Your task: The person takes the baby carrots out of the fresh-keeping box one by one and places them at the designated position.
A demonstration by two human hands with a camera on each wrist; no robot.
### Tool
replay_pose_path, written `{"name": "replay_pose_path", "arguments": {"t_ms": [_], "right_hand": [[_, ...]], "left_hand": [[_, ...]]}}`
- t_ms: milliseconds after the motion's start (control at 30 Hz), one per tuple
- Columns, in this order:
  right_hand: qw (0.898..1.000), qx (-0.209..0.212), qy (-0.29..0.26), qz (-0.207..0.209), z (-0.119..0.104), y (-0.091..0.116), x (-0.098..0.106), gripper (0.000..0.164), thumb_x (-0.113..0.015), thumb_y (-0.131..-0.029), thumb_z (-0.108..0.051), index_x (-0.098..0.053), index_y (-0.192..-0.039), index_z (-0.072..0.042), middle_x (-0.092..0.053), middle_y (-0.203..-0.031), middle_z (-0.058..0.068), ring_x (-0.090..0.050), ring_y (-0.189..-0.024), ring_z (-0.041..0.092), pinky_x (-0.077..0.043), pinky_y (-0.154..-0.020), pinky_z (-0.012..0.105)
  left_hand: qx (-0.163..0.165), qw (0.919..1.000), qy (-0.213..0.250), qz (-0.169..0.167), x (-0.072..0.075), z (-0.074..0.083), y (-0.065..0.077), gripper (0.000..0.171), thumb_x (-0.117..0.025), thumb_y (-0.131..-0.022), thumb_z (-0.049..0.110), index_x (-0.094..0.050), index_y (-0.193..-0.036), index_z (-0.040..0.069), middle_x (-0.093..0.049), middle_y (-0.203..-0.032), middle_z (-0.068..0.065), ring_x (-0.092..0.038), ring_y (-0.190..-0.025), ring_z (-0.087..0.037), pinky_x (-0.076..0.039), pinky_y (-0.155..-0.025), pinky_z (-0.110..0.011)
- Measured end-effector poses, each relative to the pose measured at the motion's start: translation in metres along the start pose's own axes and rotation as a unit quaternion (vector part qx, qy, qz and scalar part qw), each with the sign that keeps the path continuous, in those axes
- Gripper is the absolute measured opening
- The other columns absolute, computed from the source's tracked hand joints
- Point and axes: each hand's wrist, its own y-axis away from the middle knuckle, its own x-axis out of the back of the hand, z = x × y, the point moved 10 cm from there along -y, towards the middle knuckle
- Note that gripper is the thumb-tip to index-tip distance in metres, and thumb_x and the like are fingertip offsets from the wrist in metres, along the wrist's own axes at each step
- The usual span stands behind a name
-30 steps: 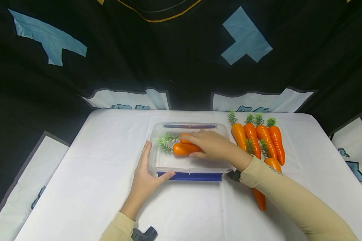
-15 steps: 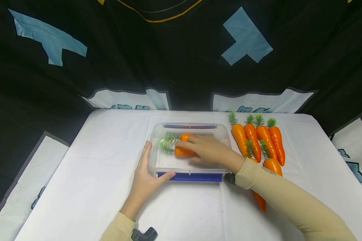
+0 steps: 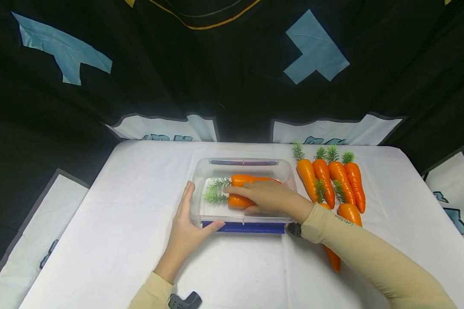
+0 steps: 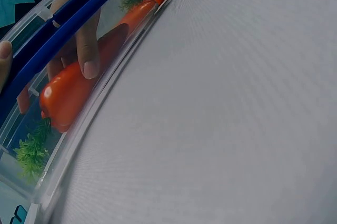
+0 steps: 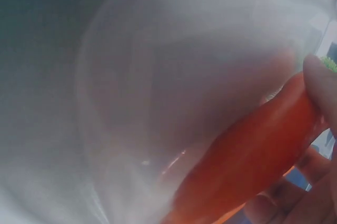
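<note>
Inside a clear plastic box [image 3: 247,218] with blue latches lie two orange carrots, side by side, their green tops toward the left. My right hand [image 3: 268,196] reaches in and holds the nearer carrot [image 3: 239,201], with thumb and fingers on opposite sides; the right wrist view shows that carrot [image 5: 253,150] close up. Behind it the farther carrot [image 3: 251,179] is partly covered by the hand. My left hand [image 3: 187,227] rests at the box's near left corner, fingers straight along the left wall and thumb on the front blue latch [image 3: 251,227].
To the right of the box, several more carrots [image 3: 338,180] lie on the white-covered table [image 3: 120,214], some under the right forearm. Black cloth with light patches [image 3: 317,47] hangs beyond the far table edge.
The nearer carrot has shifted toward the front wall of the box with my right hand on it. More of the farther carrot now shows. My left hand has stayed put.
</note>
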Motion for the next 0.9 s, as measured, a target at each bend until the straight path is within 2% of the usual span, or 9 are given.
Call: {"name": "replay_pose_path", "arguments": {"t_ms": [133, 300, 433, 633, 733, 900], "right_hand": [[1.0, 0.011, 0.001, 0.007, -0.002, 0.0, 0.001, 0.068, -0.069, -0.09, -0.044, -0.035, -0.148, -0.045, -0.065, -0.132, -0.007, -0.067, -0.103, 0.016, -0.057, -0.091, 0.034], [1.0, 0.017, 0.007, -0.003, -0.002, -0.001, -0.001, 0.057, -0.066, -0.092, -0.045, -0.042, -0.143, -0.045, -0.065, -0.133, -0.006, -0.067, -0.104, 0.017, -0.057, -0.089, 0.034], [1.0, 0.01, 0.002, -0.016, 0.0, -0.002, -0.004, 0.057, -0.065, -0.092, -0.047, -0.041, -0.144, -0.046, -0.061, -0.139, -0.005, -0.067, -0.107, 0.017, -0.056, -0.092, 0.035], [0.999, -0.004, -0.002, -0.033, 0.002, -0.004, -0.007, 0.061, -0.067, -0.092, -0.046, -0.038, -0.145, -0.046, -0.06, -0.138, -0.008, -0.063, -0.111, 0.016, -0.055, -0.096, 0.038], [0.999, -0.011, -0.005, -0.037, 0.003, -0.004, -0.007, 0.062, -0.069, -0.09, -0.046, -0.039, -0.145, -0.045, -0.062, -0.131, -0.01, -0.063, -0.105, 0.014, -0.055, -0.095, 0.039], [0.997, -0.044, -0.018, -0.055, 0.008, -0.003, -0.01, 0.07, -0.073, -0.087, -0.048, -0.034, -0.145, -0.047, -0.066, -0.108, -0.009, -0.061, -0.088, 0.012, -0.057, -0.088, 0.037]], "left_hand": [[-0.002, 1.0, 0.0, 0.001, 0.0, 0.0, 0.0, 0.12, -0.089, -0.068, 0.048, -0.015, -0.16, 0.028, -0.015, -0.167, 0.003, -0.022, -0.153, -0.027, -0.026, -0.122, -0.056], [-0.005, 1.0, 0.0, 0.002, 0.0, -0.001, 0.0, 0.121, -0.089, -0.068, 0.049, -0.015, -0.16, 0.027, -0.016, -0.168, 0.001, -0.022, -0.153, -0.027, -0.026, -0.122, -0.056], [-0.003, 1.0, 0.002, 0.002, 0.0, -0.002, -0.001, 0.121, -0.089, -0.068, 0.049, -0.015, -0.16, 0.026, -0.016, -0.168, 0.0, -0.021, -0.153, -0.026, -0.026, -0.122, -0.055], [-0.004, 1.0, 0.003, 0.004, 0.0, -0.002, -0.001, 0.12, -0.089, -0.068, 0.048, -0.015, -0.16, 0.026, -0.017, -0.167, -0.001, -0.022, -0.153, -0.027, -0.025, -0.122, -0.056], [-0.004, 1.0, 0.004, 0.004, 0.0, -0.001, -0.001, 0.12, -0.089, -0.068, 0.047, -0.016, -0.16, 0.026, -0.017, -0.167, 0.0, -0.023, -0.153, -0.027, -0.026, -0.122, -0.055], [-0.001, 1.0, 0.004, 0.002, 0.0, 0.0, 0.0, 0.12, -0.089, -0.068, 0.049, -0.016, -0.16, 0.026, -0.016, -0.167, 0.003, -0.022, -0.153, -0.026, -0.025, -0.122, -0.055]]}}
